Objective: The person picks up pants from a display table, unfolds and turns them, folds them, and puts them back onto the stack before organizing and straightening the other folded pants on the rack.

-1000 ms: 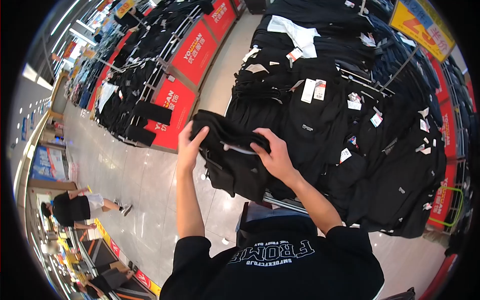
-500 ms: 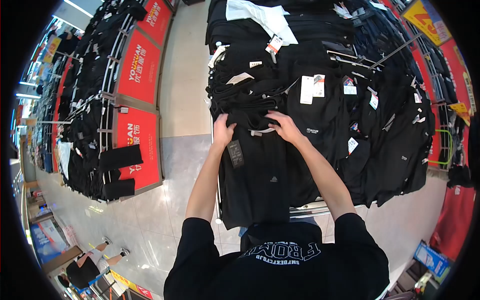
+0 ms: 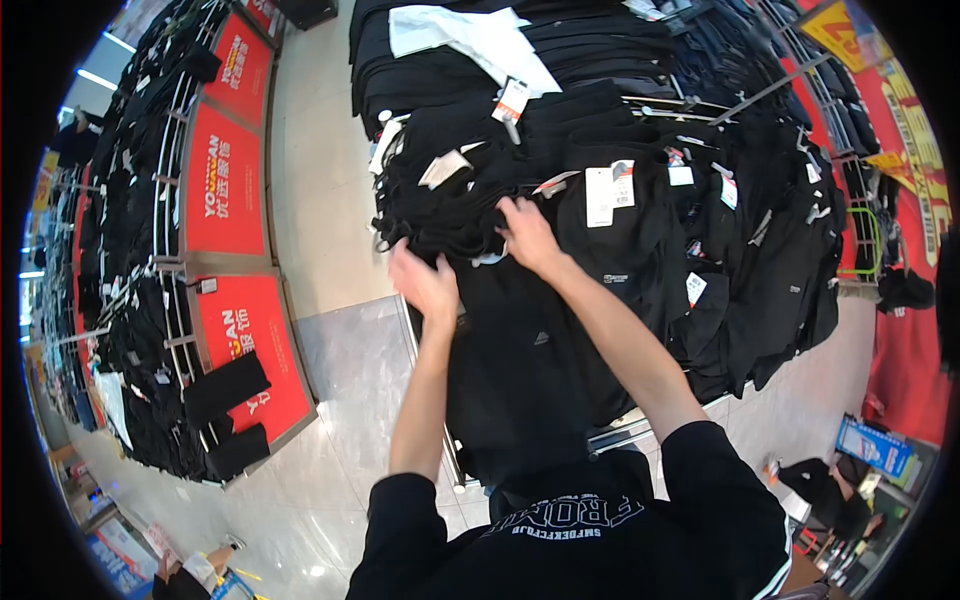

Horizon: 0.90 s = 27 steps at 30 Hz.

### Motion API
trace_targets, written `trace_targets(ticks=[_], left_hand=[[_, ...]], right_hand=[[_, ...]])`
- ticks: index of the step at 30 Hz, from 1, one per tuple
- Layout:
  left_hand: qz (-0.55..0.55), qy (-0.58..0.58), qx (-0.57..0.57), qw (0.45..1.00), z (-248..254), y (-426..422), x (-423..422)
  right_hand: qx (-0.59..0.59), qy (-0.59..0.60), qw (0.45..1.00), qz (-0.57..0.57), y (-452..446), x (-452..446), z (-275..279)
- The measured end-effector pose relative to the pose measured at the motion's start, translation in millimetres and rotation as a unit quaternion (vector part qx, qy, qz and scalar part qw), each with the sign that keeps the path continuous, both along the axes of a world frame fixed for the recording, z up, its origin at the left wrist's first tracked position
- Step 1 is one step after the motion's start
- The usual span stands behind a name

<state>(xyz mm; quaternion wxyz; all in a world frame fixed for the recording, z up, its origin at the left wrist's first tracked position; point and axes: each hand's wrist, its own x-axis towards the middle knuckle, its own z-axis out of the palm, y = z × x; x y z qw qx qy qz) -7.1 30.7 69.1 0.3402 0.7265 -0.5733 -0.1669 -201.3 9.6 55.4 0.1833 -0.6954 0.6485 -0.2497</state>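
A pair of black trousers with a small pale logo lies over the front left of the display, its gathered waistband toward the folded pile behind. My left hand is at the left side of the waistband, fingers spread and holding nothing. At the waistband's right side, my right hand has its fingers and thumb bent on the dark cloth. Bunched black garments lie just beyond both hands. To the right hang more black trousers with white paper tags.
White paper lies on the stacks behind. Metal rails edge the display. Across the aisle floor on the left stands another clothes rack with red panels. Other people appear at the lower left and lower right.
My left hand has let go of the waistband and moved left, its fingers opening. My right hand has shifted slightly along the waistband, away from me. The camera view has turned.
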Motion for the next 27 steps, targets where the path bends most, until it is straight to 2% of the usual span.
trace_targets(ticks=[1, 2, 3, 4, 6, 8, 10, 12, 14, 16, 18, 20, 22, 25, 27], left_hand=[[0.039, -0.044, -0.09, 0.994, 17.5, 23.9, -10.1], [0.051, -0.08, -0.131, 0.987, 29.2, 46.3, -16.6], [0.015, -0.032, -0.185, 0.982, 28.6, 65.1, -20.8], [-0.077, 0.007, -0.2, 0.977, 16.2, 81.8, -20.9], [-0.207, 0.15, -0.066, 0.965, -5.6, 97.2, -27.4], [-0.188, 0.158, -0.014, 0.969, -16.9, 90.0, -33.3], [-0.216, 0.131, 0.045, 0.967, -43.0, 75.2, -18.8], [-0.237, 0.118, 0.07, 0.962, -49.1, 66.9, -14.5], [-0.256, 0.195, 0.101, 0.941, -38.1, 65.3, -11.7], [-0.286, 0.254, 0.09, 0.92, -51.1, 69.9, -2.9], [-0.287, 0.213, 0.059, 0.932, -49.3, 82.9, 4.3], [-0.224, 0.225, 0.025, 0.948, -32.4, 110.4, -2.1], [-0.192, 0.264, 0.022, 0.945, -2.7, 146.1, -11.8], [-0.17, 0.332, 0.092, 0.923, 22.1, 201.1, -37.7], [-0.144, 0.379, 0.147, 0.902, 34.9, 243.1, -68.4]], right_hand=[[0.031, 0.027, 0.999, -0.009, 4.9, 3.0, -5.9], [0.061, 0.05, 0.997, -0.017, 9.5, 6.9, -4.7], [0.065, 0.059, 0.996, -0.031, 12.1, 11.3, -7.1], [0.071, 0.069, 0.994, -0.045, 15.0, 15.2, -8.0], [0.045, 0.07, 0.995, -0.054, 17.5, 18.4, -8.1], [0.049, 0.069, 0.995, -0.053, 21.9, 17.6, -4.6], [0.074, 0.063, 0.995, -0.013, 37.3, 12.6, 11.5], [-0.025, 0.016, 0.999, -0.019, 74.9, 8.8, 23.3], [-0.115, -0.005, 0.993, -0.019, 124.5, -0.2, 46.3], [-0.109, -0.065, 0.991, -0.044, 179.5, -10.7, 52.0], [-0.032, -0.185, 0.978, -0.091, 236.5, -19.7, 63.4], [0.048, -0.245, 0.961, -0.12, 290.2, -34.2, 69.6], [0.048, -0.238, 0.961, -0.134, 338.1, -52.4, 57.6], [0.072, -0.305, 0.932, -0.183, 396.4, -83.5, 42.8], [0.045, -0.347, 0.914, -0.206, 428.2, -109.2, 34.9]])
